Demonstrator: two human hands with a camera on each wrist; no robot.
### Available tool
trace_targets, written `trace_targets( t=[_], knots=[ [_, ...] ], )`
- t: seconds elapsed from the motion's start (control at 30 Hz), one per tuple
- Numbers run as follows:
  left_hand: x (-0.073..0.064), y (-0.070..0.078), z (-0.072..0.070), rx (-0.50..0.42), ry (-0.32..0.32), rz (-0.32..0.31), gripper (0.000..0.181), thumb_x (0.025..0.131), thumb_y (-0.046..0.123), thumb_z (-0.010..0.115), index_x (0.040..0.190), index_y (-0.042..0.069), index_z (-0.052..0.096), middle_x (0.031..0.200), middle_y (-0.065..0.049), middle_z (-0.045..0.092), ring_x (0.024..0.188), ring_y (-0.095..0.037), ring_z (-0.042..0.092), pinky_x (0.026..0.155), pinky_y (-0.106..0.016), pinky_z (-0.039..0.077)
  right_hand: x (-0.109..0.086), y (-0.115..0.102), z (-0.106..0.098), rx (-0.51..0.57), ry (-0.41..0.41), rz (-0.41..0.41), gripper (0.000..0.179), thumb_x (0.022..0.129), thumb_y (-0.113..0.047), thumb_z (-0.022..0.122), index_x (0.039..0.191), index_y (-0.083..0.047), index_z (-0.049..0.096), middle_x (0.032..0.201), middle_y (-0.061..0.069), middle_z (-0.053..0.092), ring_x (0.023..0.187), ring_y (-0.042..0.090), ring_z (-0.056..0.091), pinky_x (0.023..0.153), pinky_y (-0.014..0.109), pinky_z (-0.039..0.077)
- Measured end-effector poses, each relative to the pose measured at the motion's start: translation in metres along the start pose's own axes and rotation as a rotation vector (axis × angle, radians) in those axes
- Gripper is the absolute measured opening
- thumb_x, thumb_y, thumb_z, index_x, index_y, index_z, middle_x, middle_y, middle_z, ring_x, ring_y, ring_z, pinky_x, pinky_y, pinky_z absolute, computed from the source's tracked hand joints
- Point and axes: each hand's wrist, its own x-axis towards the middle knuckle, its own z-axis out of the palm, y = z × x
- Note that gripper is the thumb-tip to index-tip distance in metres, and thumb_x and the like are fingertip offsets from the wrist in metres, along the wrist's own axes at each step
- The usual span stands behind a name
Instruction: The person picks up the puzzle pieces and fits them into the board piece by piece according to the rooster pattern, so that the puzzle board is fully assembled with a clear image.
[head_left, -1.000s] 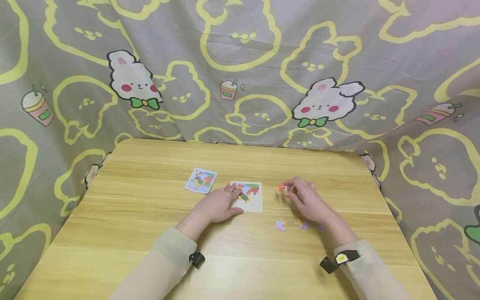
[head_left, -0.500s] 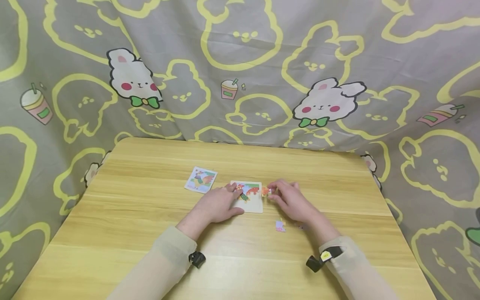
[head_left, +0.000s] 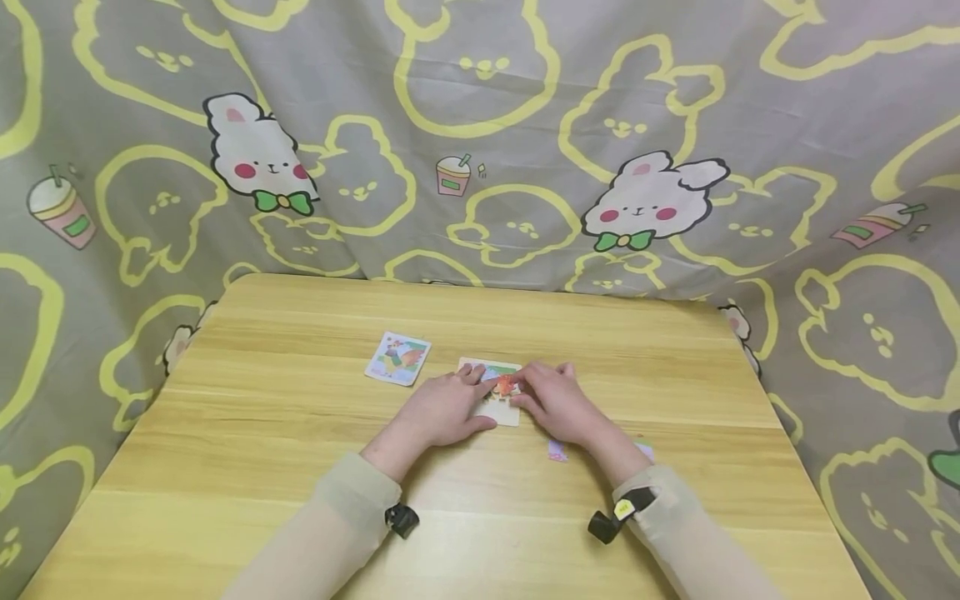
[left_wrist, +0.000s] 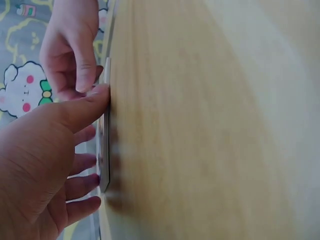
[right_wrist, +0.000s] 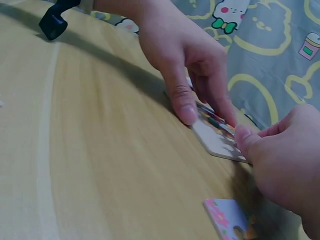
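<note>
My left hand (head_left: 447, 410) lies on a small jigsaw board (head_left: 498, 413), fingers over its left part and thumb at its near edge. In the left wrist view that thumb (left_wrist: 82, 107) touches the edge of the thin board. My right hand (head_left: 557, 402) pinches an orange jigsaw piece (head_left: 505, 385) between thumb and fingers, over the board's right part. Coloured pieces fill the board's upper part, partly hidden by the left fingers, while the lower part shows bare and pale. In the right wrist view both hands' fingertips nearly meet over the board.
A square picture card (head_left: 398, 358) lies left of the board. Loose lavender pieces lie nearer on the right, one with pink flowers (right_wrist: 218, 212) and another (head_left: 645, 452) partly behind the right forearm. A patterned curtain (head_left: 517, 100) hangs behind the wooden table (head_left: 487, 533).
My right hand has moved left with the orange piece, from beside the board to over its right part. The left hand stays on the board, its fingers slightly further right.
</note>
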Motion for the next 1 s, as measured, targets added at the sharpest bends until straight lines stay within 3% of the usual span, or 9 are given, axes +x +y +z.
trace_targets(
  t=[0.1, 0.33, 0.7, 0.83, 1.0],
  knots=[
    [0.001, 0.002, 0.001, -0.009, 0.006, -0.01, 0.074, 0.101, 0.062, 0.061, 0.16, 0.019, 0.05, 0.162, -0.016, 0.045, 0.145, -0.036, 0.048, 0.107, -0.051, 0.052, 0.002, -0.001, 0.002, -0.045, 0.004, -0.011, 0.031, 0.103, -0.029, 0.072, 0.127, -0.01, 0.068, 0.107, -0.003, 0.066, 0.096, 0.015, 0.063, 0.09, 0.048, 0.032],
    [0.004, 0.007, -0.002, -0.011, -0.014, -0.024, 0.075, 0.102, 0.063, 0.06, 0.162, 0.019, 0.048, 0.161, -0.018, 0.045, 0.144, -0.037, 0.048, 0.107, -0.052, 0.051, 0.003, 0.002, 0.004, -0.144, 0.017, -0.046, 0.037, 0.103, -0.032, 0.072, 0.13, -0.007, 0.074, 0.099, -0.005, 0.058, 0.082, 0.013, 0.052, 0.084, 0.047, 0.031],
    [0.006, 0.01, -0.002, 0.027, -0.047, -0.036, 0.072, 0.104, 0.062, 0.057, 0.162, 0.02, 0.047, 0.16, -0.021, 0.044, 0.145, -0.04, 0.047, 0.109, -0.053, 0.05, 0.004, 0.002, 0.003, -0.155, 0.035, -0.071, 0.034, 0.103, -0.03, 0.073, 0.13, -0.01, 0.077, 0.1, -0.005, 0.06, 0.085, 0.011, 0.057, 0.079, 0.046, 0.03],
    [0.006, 0.013, -0.004, 0.041, -0.05, -0.039, 0.072, 0.103, 0.061, 0.058, 0.161, 0.02, 0.048, 0.159, -0.022, 0.045, 0.144, -0.041, 0.048, 0.109, -0.052, 0.05, 0.004, 0.0, 0.003, -0.133, 0.026, -0.028, 0.034, 0.102, -0.031, 0.074, 0.128, -0.01, 0.078, 0.099, -0.005, 0.059, 0.085, 0.012, 0.055, 0.079, 0.046, 0.03],
    [0.006, 0.013, -0.005, 0.066, -0.045, -0.032, 0.071, 0.103, 0.061, 0.059, 0.159, 0.018, 0.052, 0.158, -0.023, 0.048, 0.142, -0.041, 0.05, 0.109, -0.051, 0.05, 0.009, -0.003, 0.0, 0.017, 0.011, 0.106, 0.031, 0.096, -0.032, 0.082, 0.121, -0.013, 0.081, 0.095, -0.008, 0.059, 0.078, 0.01, 0.054, 0.08, 0.046, 0.027]
  ],
)
